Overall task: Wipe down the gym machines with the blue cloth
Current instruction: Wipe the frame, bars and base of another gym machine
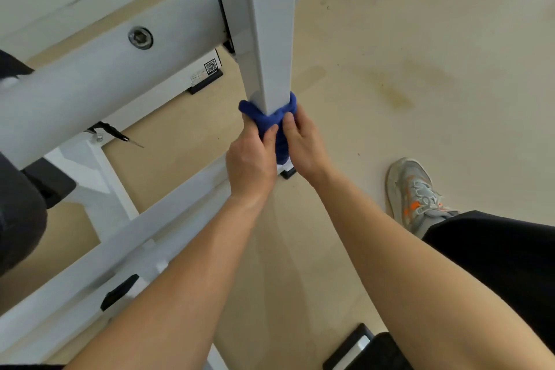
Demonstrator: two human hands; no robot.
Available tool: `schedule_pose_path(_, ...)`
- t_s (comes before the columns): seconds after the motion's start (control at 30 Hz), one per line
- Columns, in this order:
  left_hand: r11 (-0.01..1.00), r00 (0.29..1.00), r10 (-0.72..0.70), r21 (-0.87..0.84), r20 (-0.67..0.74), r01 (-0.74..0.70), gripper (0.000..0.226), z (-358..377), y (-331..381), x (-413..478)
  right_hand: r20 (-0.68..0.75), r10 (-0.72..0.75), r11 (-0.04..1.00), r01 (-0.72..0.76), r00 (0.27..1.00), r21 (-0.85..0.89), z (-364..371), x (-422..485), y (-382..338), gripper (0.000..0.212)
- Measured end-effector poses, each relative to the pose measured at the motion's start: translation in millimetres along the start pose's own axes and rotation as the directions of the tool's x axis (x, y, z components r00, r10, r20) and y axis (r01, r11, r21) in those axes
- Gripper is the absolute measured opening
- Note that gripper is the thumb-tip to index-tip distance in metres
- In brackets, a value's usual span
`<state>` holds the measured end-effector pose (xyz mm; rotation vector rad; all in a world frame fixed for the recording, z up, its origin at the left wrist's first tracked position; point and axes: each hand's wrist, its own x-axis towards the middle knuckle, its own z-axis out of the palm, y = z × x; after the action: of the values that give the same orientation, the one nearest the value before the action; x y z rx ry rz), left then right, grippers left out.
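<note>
Head view, read left to right. A black pad (18, 213) occupied the far left edge, beside a thick white tube (75, 90) that carried a hex bolt (140, 37). Below the tube, a white base rail (120, 249) ran diagonally over the beige floor (390, 24). At centre, a white upright post (270, 39) descended to a black foot (288, 173) resting on the floor. The blue cloth (271, 117) was wrapped around the lower part of this post, just above the foot. The left hand (252, 159) gripped the cloth from the left, fingers curled round cloth and post. The right hand (303, 141) gripped it likewise from the right, with the two thumbs close together on the near face. Farther right, a yellowish stain (393, 90) marked the floor, and a grey shoe (414, 192) with orange accents stood beside black shorts (495, 249).
</note>
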<state>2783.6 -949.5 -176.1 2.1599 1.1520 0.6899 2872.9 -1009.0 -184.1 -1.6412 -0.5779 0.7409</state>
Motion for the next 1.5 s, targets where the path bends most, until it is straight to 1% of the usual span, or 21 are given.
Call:
schedule_pose_path(0.07, 0.997, 0.998, -0.009, -0.081, -0.067, 0.004, 0.027, -5.2, 13.7, -3.5, 0.004, -0.05, 0.999, 0.05, 0.999, 0.013, -5.3, -3.2, -20.0, 0.039)
schedule_pose_path(0.13, 0.992, 0.993, -0.003, -0.122, -0.119, -0.012, 0.026, -8.5, 18.1, -6.1, 0.028, -0.094, 0.994, 0.096, 0.995, -0.048, -11.7, -5.3, -31.1, 0.042)
schedule_pose_path(0.2, 0.99, 0.991, -0.007, -0.143, -0.135, -0.012, 0.026, -7.2, 16.8, -7.2, 0.035, -0.125, 0.98, 0.129, 0.992, -0.151, -16.0, -5.4, -32.1, 0.043)
schedule_pose_path(0.27, 0.992, 0.991, -0.026, -0.129, -0.128, 0.009, 0.026, 1.2, 14.5, -5.6, 0.041, -0.129, 0.971, 0.135, 0.991, -0.197, -17.8, -0.8, -25.4, 0.042)
schedule_pose_path(0.37, 0.998, 0.991, -0.06, -0.029, -0.116, 0.057, 0.032, 17.4, 8.6, -1.9, 0.081, -0.066, 0.969, 0.083, 0.995, -0.232, -19.8, 10.5, -4.7, 0.034)
schedule_pose_path(0.43, 0.992, 0.991, -0.085, 0.084, -0.104, 0.094, 0.038, 27.0, -0.4, -1.9, 0.117, -0.036, 0.954, 0.068, 0.993, -0.29, -20.9, 18.6, 15.9, 0.027)
schedule_pose_path(0.5, 0.973, 0.989, -0.107, 0.195, -0.097, 0.125, 0.042, 33.8, -12.5, -4.0, 0.147, -0.037, 0.941, 0.084, 0.988, -0.328, -22.0, 26.0, 38.4, 0.023)
schedule_pose_path(0.57, 0.951, 0.991, -0.107, 0.281, -0.081, 0.126, 0.046, 37.9, -23.7, -4.1, 0.174, -0.051, 0.914, 0.116, 0.983, -0.388, -24.0, 32.2, 55.8, 0.023)
schedule_pose_path(0.67, 0.93, 0.99, -0.106, 0.344, -0.092, 0.132, 0.047, 42.0, -31.1, -3.4, 0.21, -0.059, 0.876, 0.152, 0.976, -0.458, -26.4, 39.9, 71.7, 0.026)
schedule_pose_path(0.73, 0.93, 0.987, -0.112, 0.338, -0.119, 0.147, 0.04, 44.5, -27.1, -6.4, 0.211, -0.067, 0.873, 0.159, 0.975, -0.46, -27.3, 41.8, 76.6, 0.027)
schedule_pose_path(0.83, 0.931, 0.961, -0.201, 0.269, -0.188, 0.248, 0.029, 41.6, -12.8, -15.6, 0.176, -0.046, 0.887, 0.121, 0.983, -0.445, -27.3, 37.2, 68.9, 0.025)
schedule_pose_path(0.93, 0.926, 0.922, -0.288, 0.172, -0.26, 0.337, 0.025, 36.6, -3.9, -31.9, 0.122, -0.13, 0.913, 0.167, 0.984, -0.372, -26.8, 27.3, 54.4, 0.019)
schedule_pose_path(1.03, 0.877, 0.827, -0.442, 0.029, -0.347, 0.48, 0.03, 36.9, -1.0, -51.8, 0.05, -0.191, 0.919, 0.197, 0.98, -0.34, -27.3, 24.8, 41.1, 0.018)
schedule_pose_path(1.07, 0.85, 0.796, -0.502, -0.026, -0.337, 0.525, 0.032, 38.1, -0.3, -55.5, 0.046, -0.2, 0.918, 0.204, 0.979, -0.341, -27.6, 26.3, 38.4, 0.018)
schedule_pose_path(1.2, 0.729, 0.706, -0.681, -0.272, -0.193, 0.628, 0.032, 50.0, 7.1, -49.2, 0.096, -0.22, 0.904, 0.239, 0.971, -0.353, -29.3, 33.7, 38.9, 0.02)
schedule_pose_path(1.27, 0.654, 0.645, -0.748, -0.341, -0.158, 0.675, 0.034, 60.1, 12.0, -44.1, 0.118, -0.235, 0.901, 0.262, 0.965, -0.346, -30.3, 35.0, 45.4, 0.022)
schedule_pose_path(1.33, 0.593, 0.593, -0.793, -0.396, -0.139, 0.701, 0.035, 72.0, 16.3, -41.7, 0.138, -0.254, 0.9, 0.286, 0.957, -0.329, -29.6, 35.6, 52.0, 0.029)
schedule_pose_path(1.37, 0.572, 0.576, -0.806, -0.431, -0.138, 0.698, 0.035, 77.8, 17.8, -40.0, 0.146, -0.256, 0.9, 0.291, 0.956, -0.325, -28.7, 36.6, 54.9, 0.034)
schedule_pose_path(1.43, 0.551, 0.564, -0.814, -0.489, -0.138, 0.676, 0.033, 87.9, 18.9, -34.4, 0.152, -0.246, 0.9, 0.284, 0.957, -0.332, -26.1, 39.4, 61.5, 0.041)
schedule_pose_path(1.5, 0.546, 0.565, -0.815, -0.503, -0.132, 0.67, 0.031, 95.8, 16.7, -29.0, 0.156, -0.239, 0.896, 0.28, 0.958, -0.345, -24.5, 42.8, 71.1, 0.039)
